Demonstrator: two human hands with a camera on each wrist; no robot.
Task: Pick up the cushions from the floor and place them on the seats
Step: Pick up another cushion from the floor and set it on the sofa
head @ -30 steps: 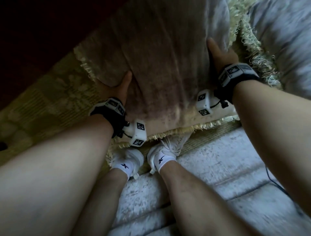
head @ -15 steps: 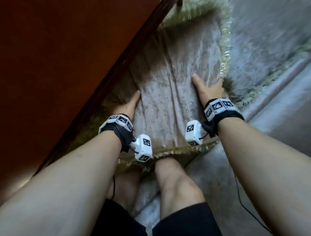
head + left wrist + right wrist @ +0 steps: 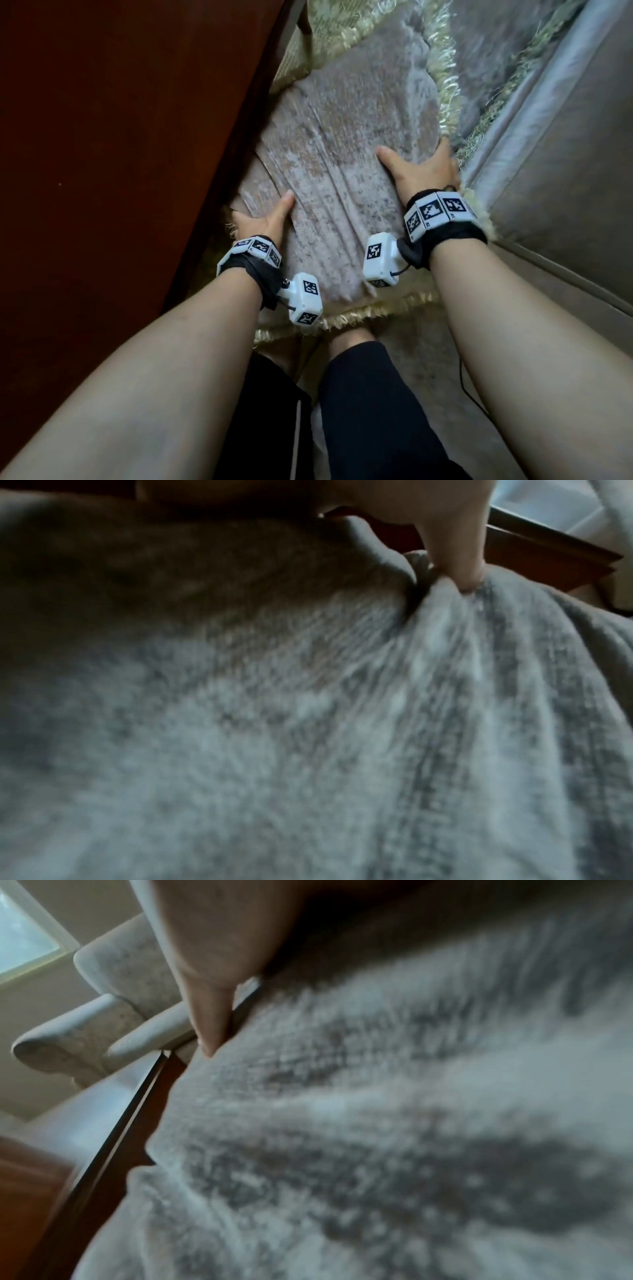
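Note:
A large grey velvet cushion with pale fringe is held up in front of me, between a dark wooden table and a sofa. My left hand grips its left edge, thumb on top and fingers hidden behind. On the right edge, my right hand grips the same way. In the left wrist view the thumb presses into the cushion fabric. The right wrist view shows the thumb on the blurred cushion.
A dark red-brown wooden table fills the left. A grey sofa runs along the right, with another fringed cushion at the upper right. A patterned fabric lies beyond. An armchair stands by a window.
The cushion has been lifted from the floor and carried forward between the table and the sofa. Both hands kept their grip on its edges; my feet have dropped out of view.

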